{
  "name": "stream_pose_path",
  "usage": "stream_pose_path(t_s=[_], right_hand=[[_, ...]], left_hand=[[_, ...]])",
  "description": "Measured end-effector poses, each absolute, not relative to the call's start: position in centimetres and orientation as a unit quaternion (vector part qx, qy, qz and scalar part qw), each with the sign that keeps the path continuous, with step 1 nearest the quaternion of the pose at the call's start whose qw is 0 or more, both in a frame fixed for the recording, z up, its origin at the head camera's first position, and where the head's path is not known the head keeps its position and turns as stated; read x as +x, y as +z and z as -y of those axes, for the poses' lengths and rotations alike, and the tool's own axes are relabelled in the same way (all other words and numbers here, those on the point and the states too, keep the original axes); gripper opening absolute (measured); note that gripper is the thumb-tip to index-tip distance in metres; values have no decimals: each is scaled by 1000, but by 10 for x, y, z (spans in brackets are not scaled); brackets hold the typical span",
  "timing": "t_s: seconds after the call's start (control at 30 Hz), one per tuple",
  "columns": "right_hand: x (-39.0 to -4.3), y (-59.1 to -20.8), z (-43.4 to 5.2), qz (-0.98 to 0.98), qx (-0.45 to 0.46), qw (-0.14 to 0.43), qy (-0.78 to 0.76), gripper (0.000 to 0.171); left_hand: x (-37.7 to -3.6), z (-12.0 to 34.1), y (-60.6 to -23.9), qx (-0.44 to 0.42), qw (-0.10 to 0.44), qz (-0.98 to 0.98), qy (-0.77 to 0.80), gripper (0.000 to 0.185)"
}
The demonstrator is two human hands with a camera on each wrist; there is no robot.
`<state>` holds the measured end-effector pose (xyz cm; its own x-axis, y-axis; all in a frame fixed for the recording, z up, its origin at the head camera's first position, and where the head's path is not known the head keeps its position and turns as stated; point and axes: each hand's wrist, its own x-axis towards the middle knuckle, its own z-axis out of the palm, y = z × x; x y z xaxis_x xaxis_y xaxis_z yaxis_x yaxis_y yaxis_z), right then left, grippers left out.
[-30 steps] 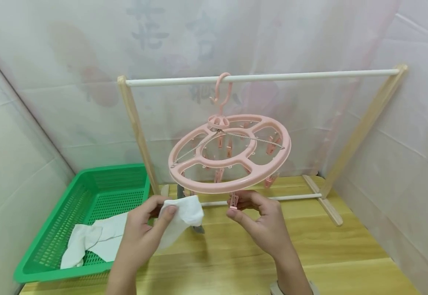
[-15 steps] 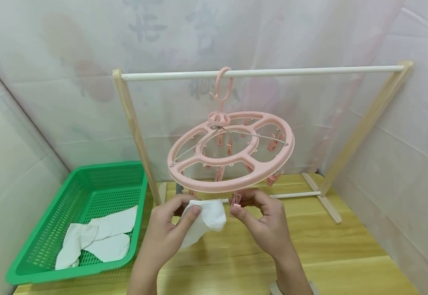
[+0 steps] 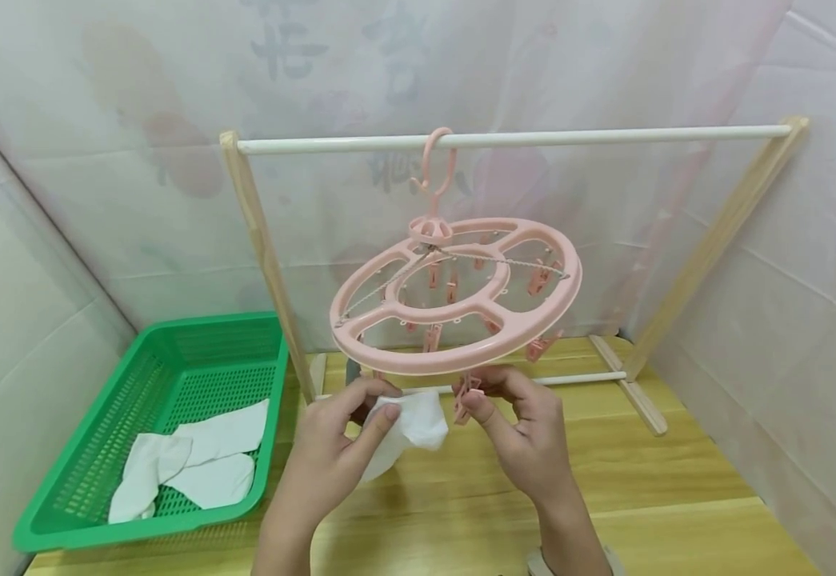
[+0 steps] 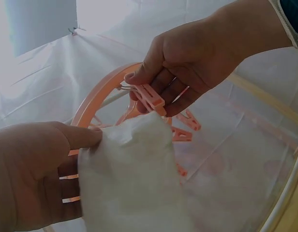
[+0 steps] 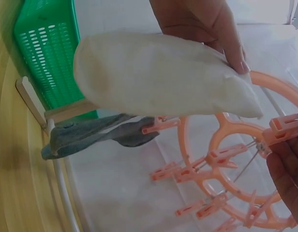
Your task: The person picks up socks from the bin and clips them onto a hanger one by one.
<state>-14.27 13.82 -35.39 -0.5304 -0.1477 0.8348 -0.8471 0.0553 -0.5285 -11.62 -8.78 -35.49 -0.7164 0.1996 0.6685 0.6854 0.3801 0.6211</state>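
My left hand pinches a white sock by its upper edge, thumb in front, and the rest of the sock hangs down. Just right of it, my right hand grips a pink clothes peg that hangs from the near rim of a pink round clip hanger. In the left wrist view, the peg tilts with its lower end close over the sock's top corner. The right wrist view shows the sock at full length beside the peg.
A white rail on a wooden stand carries the hanger by its hook. Several other pegs dangle from it, one with a grey sock. At the left, a green basket holds white socks.
My left hand has carried the sock rightward, close to the peg. The peg has tilted in my right hand, which has stayed nearly in place. The head view has shifted slightly.
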Motion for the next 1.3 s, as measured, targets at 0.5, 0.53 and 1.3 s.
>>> stream_pose_path(t_s=[0.5, 0.53, 1.3], right_hand=[[-144, -349, -136, 618, 399, 304, 605, 4], [-144, -349, -136, 617, 399, 304, 606, 4], [-144, -352, -136, 537, 427, 244, 686, 13]], left_hand=[[-116, 86, -352, -308, 265, 805, -432, 6], [-116, 86, -353, -309, 264, 805, -431, 7], [-113, 75, -354, -336, 308, 800, -389, 10]])
